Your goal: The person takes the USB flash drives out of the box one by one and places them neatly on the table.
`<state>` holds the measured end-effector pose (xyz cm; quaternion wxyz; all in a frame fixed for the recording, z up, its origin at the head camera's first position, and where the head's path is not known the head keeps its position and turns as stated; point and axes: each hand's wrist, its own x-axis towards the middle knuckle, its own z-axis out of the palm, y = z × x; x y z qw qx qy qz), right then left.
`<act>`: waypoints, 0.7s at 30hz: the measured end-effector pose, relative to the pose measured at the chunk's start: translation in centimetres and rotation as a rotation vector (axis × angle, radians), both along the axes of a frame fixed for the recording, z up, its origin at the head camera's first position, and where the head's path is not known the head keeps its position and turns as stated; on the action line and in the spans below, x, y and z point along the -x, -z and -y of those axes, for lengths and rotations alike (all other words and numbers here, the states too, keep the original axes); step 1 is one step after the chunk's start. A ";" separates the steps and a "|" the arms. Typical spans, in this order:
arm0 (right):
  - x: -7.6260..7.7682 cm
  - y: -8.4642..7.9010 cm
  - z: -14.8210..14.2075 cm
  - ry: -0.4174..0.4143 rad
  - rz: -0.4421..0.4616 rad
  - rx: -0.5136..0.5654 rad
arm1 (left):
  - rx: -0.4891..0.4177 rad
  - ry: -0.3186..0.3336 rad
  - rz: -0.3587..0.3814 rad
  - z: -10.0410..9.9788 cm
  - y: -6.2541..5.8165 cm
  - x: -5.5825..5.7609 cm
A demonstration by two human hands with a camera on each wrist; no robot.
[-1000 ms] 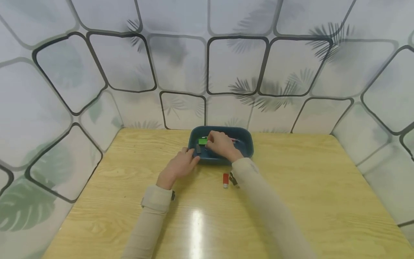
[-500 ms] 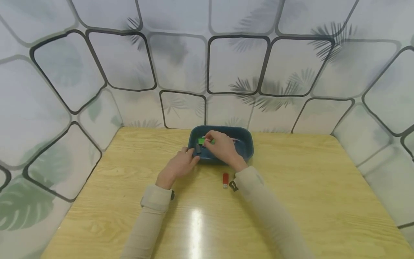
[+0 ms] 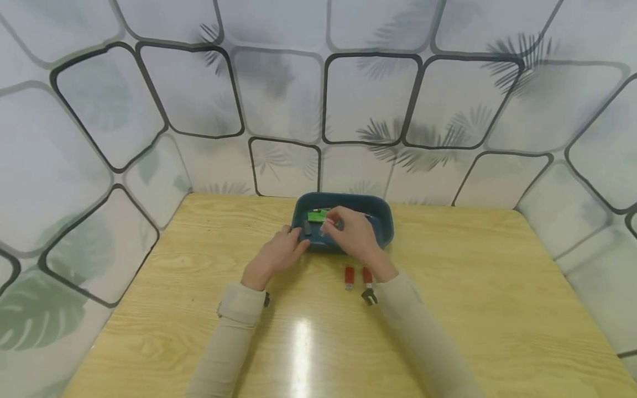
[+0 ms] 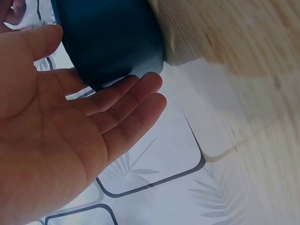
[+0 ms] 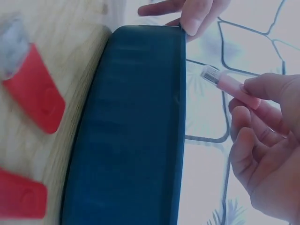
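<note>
A pink stick (image 5: 236,89) is pinched between the thumb and fingers of the right hand (image 3: 352,232), held over the tray (image 3: 381,214). The right wrist view shows what the head view leaves too small to read: a metal plug at its tip under a clear cap, raised above the rim. Only the head view shows inside the tray: a green piece (image 3: 316,216) lies toward the far left, with a dark stick (image 3: 307,228) just nearer, by the left wall; the right hand hides part of the interior. The left hand (image 3: 276,252) rests at the tray's near left corner, grasping nothing; its own wrist view shows the palm, with fingers extended against the outer wall. On the near side of the tray, two red sticks (image 3: 349,278) lie side by side on the table (image 3: 209,326), a small dark piece (image 3: 369,297) just nearer than the right one.
</note>
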<state>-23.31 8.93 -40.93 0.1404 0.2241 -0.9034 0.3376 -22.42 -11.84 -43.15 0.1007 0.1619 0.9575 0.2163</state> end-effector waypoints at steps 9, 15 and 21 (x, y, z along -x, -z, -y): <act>-2.5 1.2 -1.2 -0.077 0.120 -0.006 | 0.014 -0.023 -0.001 0.1 -0.2 -0.1; -2.8 1.9 -1.4 -0.157 0.207 -0.058 | 0.008 -0.036 0.014 0.1 0.1 -0.2; -2.8 2.3 -1.8 -0.224 0.292 -0.130 | 0.014 -0.024 -0.009 -0.1 0.2 -0.1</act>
